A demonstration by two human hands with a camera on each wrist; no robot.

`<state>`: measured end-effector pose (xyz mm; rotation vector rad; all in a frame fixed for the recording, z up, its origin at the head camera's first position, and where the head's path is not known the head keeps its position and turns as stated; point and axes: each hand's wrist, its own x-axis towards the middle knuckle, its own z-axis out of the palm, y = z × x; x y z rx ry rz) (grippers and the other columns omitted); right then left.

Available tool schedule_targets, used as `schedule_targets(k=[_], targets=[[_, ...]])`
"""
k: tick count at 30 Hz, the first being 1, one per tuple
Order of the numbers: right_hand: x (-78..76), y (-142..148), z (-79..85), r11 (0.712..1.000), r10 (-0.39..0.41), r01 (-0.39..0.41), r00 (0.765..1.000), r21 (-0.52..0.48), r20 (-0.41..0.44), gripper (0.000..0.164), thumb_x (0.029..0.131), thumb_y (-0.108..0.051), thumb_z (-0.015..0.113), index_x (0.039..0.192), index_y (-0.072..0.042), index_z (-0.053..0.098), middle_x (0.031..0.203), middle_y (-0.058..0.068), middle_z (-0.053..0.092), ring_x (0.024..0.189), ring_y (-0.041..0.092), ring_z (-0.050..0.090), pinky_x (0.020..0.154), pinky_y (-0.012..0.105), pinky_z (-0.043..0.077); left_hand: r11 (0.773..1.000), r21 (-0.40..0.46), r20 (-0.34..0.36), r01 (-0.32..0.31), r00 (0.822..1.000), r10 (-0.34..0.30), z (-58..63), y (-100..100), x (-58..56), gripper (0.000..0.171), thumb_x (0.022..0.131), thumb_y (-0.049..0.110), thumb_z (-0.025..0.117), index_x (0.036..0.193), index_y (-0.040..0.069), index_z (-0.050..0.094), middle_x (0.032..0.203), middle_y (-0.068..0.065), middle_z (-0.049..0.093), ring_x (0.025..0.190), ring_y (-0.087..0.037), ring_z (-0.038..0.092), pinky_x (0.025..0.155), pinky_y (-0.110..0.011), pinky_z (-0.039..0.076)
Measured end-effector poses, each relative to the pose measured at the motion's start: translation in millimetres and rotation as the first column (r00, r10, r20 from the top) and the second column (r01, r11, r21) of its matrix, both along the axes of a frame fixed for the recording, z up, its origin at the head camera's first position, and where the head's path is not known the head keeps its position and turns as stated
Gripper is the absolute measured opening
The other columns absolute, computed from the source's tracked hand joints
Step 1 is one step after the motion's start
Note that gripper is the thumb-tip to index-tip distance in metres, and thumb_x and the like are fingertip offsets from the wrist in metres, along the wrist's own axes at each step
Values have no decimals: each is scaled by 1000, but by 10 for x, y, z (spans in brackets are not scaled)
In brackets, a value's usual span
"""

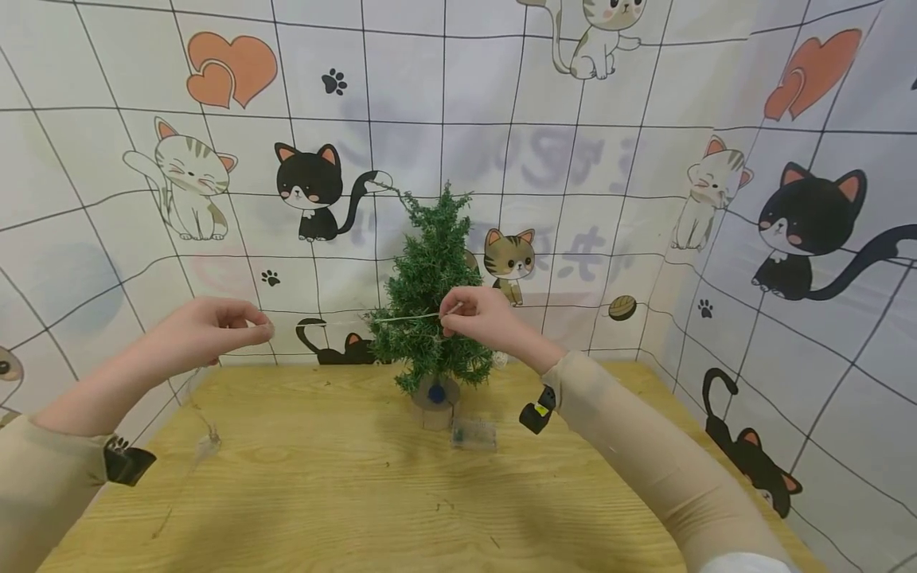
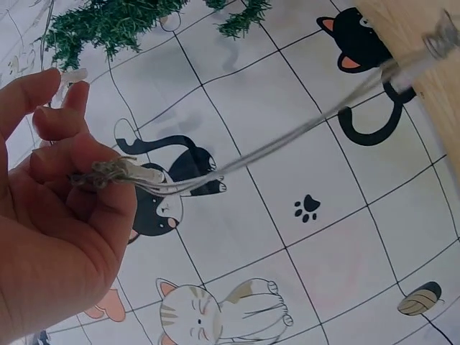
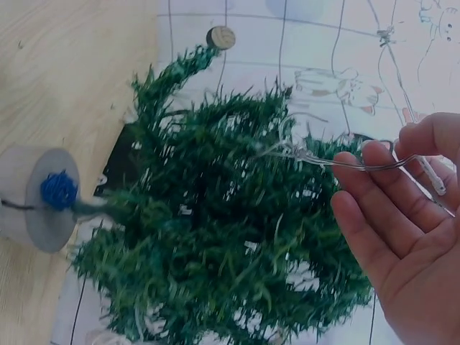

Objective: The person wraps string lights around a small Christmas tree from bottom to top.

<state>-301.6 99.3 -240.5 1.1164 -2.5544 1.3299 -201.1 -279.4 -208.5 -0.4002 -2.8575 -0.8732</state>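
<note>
In the head view, the tree [image 1: 433,263] stands on its base [image 1: 435,415] on the table [image 1: 308,469], and the string [image 1: 408,318] runs across its front from the right hand's [image 1: 487,317] pinch toward the left hand [image 1: 215,325], apparently tensioned for control. In the left wrist view, curled fingers grip bunched string, probably against tangling; in the right wrist view, half-curled fingers steady it.

Cat-print sheeting [image 1: 408,87] around a wooden tabletop [image 1: 322,485] suggests a screened-off booth.
</note>
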Motion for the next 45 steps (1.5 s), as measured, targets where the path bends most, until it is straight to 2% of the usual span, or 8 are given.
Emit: schedule_targets(k=[7,13,17,23,28,31,37,45], targets=[[-90,125,-74,999,-7,10,998,38,-57,17,95,-16,60,102,-2,68,81,2,71,83,23,68,69,37,44,999,-41,-44,15,999,-17,69,145,-9,31,94,38,64,106,10,69,74,-2,56,54,-15,45,52,-30,41],[-122,190,-116,998,-16,18,999,59,-44,17,96,-15,60,103,-2,68,79,1,70,82,18,67,69,38,44,995,-100,-104,7,994,-18,59,235,-31,27,93,38,64,101,12,71,72,-1,55,60,-16,44,56,-31,37],[-128,215,-120,998,-40,43,996,43,-77,16,96,-14,59,104,-3,68,84,1,71,85,18,68,73,38,49,993,-117,-119,5,993,-19,62,265,-51,29,94,38,63,103,11,72,74,0,56,63,-17,45,57,-32,37],[-134,262,-85,993,-119,122,973,3,-199,13,95,-15,63,104,-7,69,99,3,71,89,16,68,77,39,53,994,-111,-167,9,986,-27,135,326,-66,30,95,37,61,104,10,73,77,1,61,73,-19,49,65,-35,40],[-178,331,-102,986,-161,168,962,13,-222,13,95,-16,63,104,-9,70,99,4,71,86,15,69,75,38,53,992,-125,-207,8,978,-34,160,429,-84,24,94,34,63,98,14,74,77,3,62,72,-19,52,65,-35,40],[-208,373,-133,983,-176,183,961,12,-215,14,95,-16,64,104,-8,70,100,4,70,85,16,69,74,38,52,990,-143,-226,12,973,-45,148,488,-101,20,94,30,65,96,13,75,76,4,62,68,-18,51,61,-34,40],[-284,440,-206,977,-205,212,962,18,-180,16,96,-19,63,106,-9,69,94,9,70,80,29,66,67,39,48,984,-175,-235,17,970,-58,76,557,-148,19,94,29,65,94,13,74,75,4,60,61,-16,46,57,-33,37],[-398,482,-330,962,-256,269,949,50,-182,12,95,-19,64,102,-12,70,94,4,69,74,25,65,61,35,48,985,-163,-247,56,964,-96,-49,599,-250,15,93,26,65,91,14,74,74,5,60,61,-15,46,58,-33,39]])
